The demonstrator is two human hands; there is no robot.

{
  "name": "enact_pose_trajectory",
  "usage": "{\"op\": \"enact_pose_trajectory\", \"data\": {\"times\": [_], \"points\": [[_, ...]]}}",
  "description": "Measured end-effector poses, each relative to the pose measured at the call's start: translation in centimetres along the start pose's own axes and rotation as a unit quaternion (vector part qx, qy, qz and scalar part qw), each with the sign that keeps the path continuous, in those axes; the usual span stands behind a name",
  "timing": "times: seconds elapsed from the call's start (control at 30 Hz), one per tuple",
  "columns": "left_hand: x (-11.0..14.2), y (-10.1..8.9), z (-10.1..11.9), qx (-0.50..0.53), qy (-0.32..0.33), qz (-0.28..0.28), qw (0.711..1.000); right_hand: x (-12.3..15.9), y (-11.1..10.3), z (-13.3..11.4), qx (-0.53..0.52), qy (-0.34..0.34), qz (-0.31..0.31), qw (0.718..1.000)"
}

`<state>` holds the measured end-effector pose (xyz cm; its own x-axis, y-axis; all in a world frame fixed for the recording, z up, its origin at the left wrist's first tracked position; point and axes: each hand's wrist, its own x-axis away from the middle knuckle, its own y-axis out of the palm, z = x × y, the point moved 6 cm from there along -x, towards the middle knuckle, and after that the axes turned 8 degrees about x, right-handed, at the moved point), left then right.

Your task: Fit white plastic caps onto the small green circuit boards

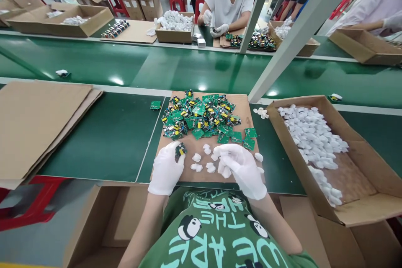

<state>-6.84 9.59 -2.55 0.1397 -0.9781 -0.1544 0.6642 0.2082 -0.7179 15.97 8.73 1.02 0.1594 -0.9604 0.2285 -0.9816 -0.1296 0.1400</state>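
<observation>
My left hand [166,167], in a white glove, is closed on a small circuit board [180,150] with dark parts on it, near the front left of a cardboard sheet [188,178]. To the right, my gloved right hand [240,166] has its fingers pinched together above the sheet; whatever they hold blends with the white glove. Loose white pieces [197,167] lie between the two hands and under the right fingers. Beyond the hands rises a heap of green circuit boards [201,113] with yellow and black components. Several single boards [249,144] lie face down at its right edge.
An open carton [361,180] of white pieces stands at the right, beside a small cluster of white discs [261,112]. Flat cardboard [40,121] lies at left. Past a slanted post [301,25], a green conveyor [141,63] separates me from a co-worker [232,0].
</observation>
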Motion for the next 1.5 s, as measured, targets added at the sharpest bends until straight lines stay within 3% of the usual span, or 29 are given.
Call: {"op": "enact_pose_trajectory", "data": {"times": [0.1, 0.23, 0.4, 0.63, 0.73, 0.9, 1.0, 1.13, 1.4, 1.5], "points": [[0.2, -0.2, -0.3, 0.229, -0.092, 0.021, 0.969, 0.2, -0.3, -0.8, 0.031, -0.017, -0.004, 0.999], [0.3, -0.3, 0.7, 0.482, -0.167, 0.032, 0.86, 0.9, -0.4, -1.3, 0.083, -0.039, -0.061, 0.994], [0.5, -0.7, 2.5, 0.574, -0.197, 0.01, 0.795, 1.2, -0.6, -1.2, 0.08, -0.052, -0.032, 0.995], [1.4, 0.6, 4.8, 0.656, -0.217, -0.099, 0.716, 1.1, -0.5, -0.7, 0.079, -0.058, -0.03, 0.995], [1.9, 1.6, 5.5, 0.657, -0.232, -0.13, 0.705, 1.0, -0.5, -0.5, 0.06, -0.059, -0.016, 0.996], [2.5, 2.3, 7.3, 0.656, -0.195, -0.187, 0.705, 1.0, 0.0, -0.6, 0.037, -0.054, -0.064, 0.996], [2.9, 2.5, 8.2, 0.685, -0.17, -0.227, 0.671, 1.1, -0.7, -0.5, 0.047, -0.054, -0.04, 0.997], [3.3, 3.0, 8.7, 0.71, -0.191, -0.263, 0.625, 1.5, -1.8, -0.4, 0.047, -0.078, 0.0, 0.996], [3.5, 3.5, 9.4, 0.708, -0.214, -0.276, 0.613, 2.1, -2.6, -1.0, 0.027, -0.085, 0.064, 0.994], [3.5, 3.6, 9.5, 0.702, -0.218, -0.291, 0.612, 2.3, -2.7, -2.0, 0.086, -0.11, 0.057, 0.989]]}}
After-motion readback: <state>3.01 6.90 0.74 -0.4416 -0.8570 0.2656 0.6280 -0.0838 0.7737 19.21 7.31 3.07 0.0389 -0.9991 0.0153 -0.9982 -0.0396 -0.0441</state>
